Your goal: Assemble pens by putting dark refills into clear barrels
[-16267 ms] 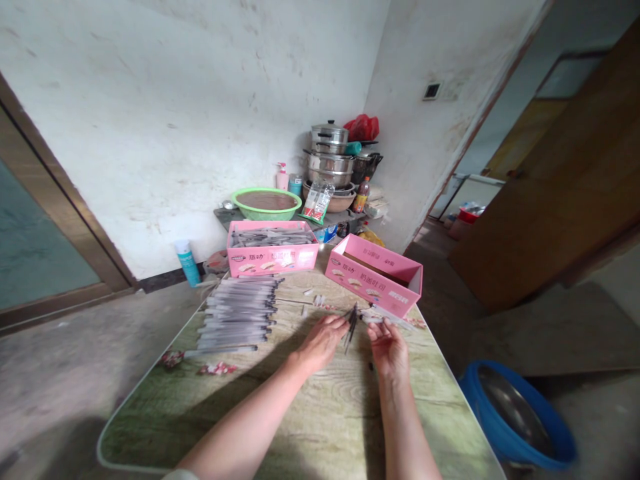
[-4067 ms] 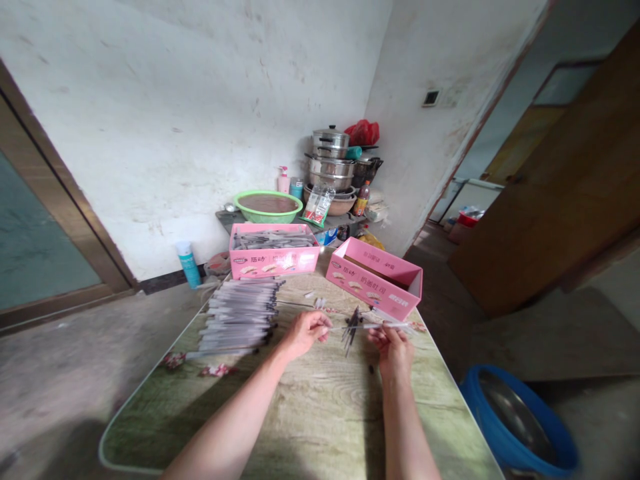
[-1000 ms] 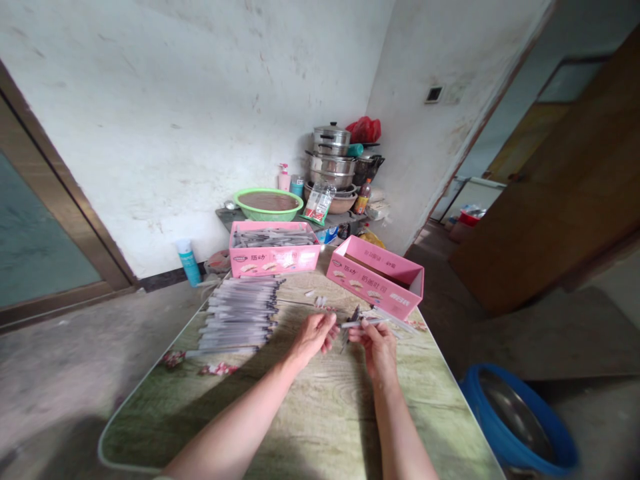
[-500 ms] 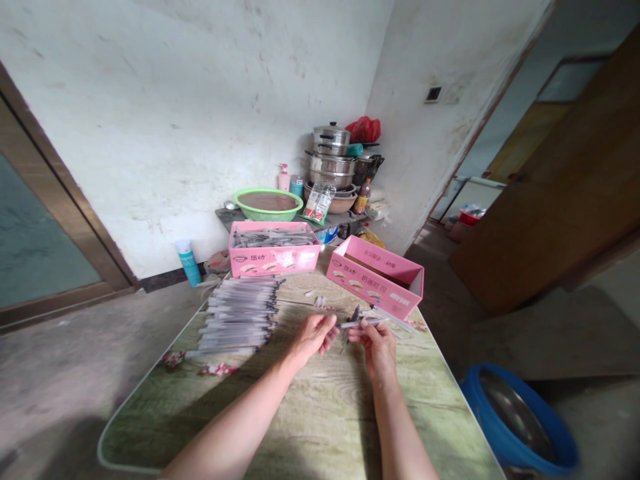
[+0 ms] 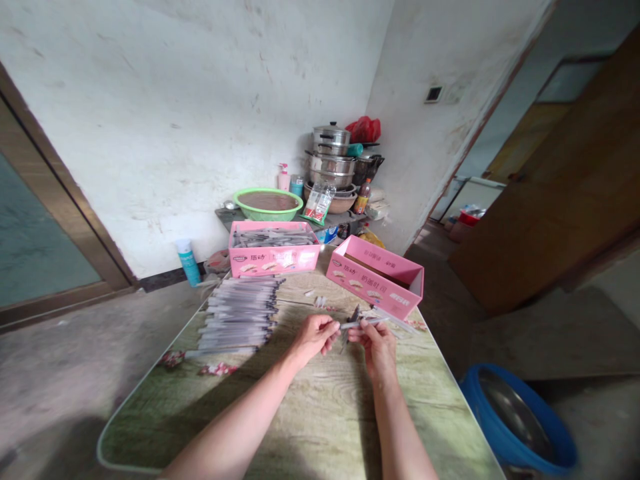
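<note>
My right hand [image 5: 376, 342] pinches the clear barrel of a pen [image 5: 351, 325] held level above the table. My left hand [image 5: 316, 335] is closed at the pen's left end, thumb and forefinger together; whatever small part lies between them is hidden. Small dark pieces [image 5: 355, 313], perhaps pen caps, lie just beyond the fingers. Several loose clear pens [image 5: 403, 324] rest to the right of my right hand. Left of my hands lies a long row of pens [image 5: 237, 317], side by side with dark ends to the right.
A pink box [image 5: 275, 260] full of pens stands at the table's back left. A second pink box [image 5: 375, 283] stands at the back right, its inside partly hidden. Behind are a green basin [image 5: 269, 215] and stacked pots [image 5: 331, 163]. A blue tub [image 5: 520, 427] stands right of the table [image 5: 320, 413].
My left fingers have shifted slightly right and now meet the pen's left end. My right hand and the pen stay nearly in place.
</note>
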A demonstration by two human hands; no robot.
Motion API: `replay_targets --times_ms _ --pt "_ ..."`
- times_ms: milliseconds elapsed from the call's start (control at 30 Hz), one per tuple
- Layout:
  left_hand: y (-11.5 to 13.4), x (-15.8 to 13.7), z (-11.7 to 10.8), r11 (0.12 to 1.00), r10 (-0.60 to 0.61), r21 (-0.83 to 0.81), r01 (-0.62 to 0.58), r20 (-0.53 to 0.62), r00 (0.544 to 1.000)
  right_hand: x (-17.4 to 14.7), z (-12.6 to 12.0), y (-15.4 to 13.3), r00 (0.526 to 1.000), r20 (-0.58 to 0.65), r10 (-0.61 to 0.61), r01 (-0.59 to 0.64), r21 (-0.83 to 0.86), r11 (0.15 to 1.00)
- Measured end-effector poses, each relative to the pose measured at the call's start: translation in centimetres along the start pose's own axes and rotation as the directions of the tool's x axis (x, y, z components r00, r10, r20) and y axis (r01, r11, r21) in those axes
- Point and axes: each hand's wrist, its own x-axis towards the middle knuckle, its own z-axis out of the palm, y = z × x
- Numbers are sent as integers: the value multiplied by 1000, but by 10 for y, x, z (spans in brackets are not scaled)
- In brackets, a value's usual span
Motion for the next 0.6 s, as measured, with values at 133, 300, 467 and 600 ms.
replay_targets --times_ms 133,300,467,600 --pt "2 1 0 995 54 -87 -56 -23 998 0 0 0 1000 -2 -2 2 -4 1000" --pt "2 -1 1 1000 -3 -13 3 10 1000 -1 0 0 1000 21 -2 2 -14 1000" --pt "-1 4 -5 991 107 82 -105 -19 994 2 -4 0 1000 -22 0 1 29 1000" --pt "0 14 -23 826 426 483 -291 -198 883 4 -8 -1 998 -56 -10 14 57 998"
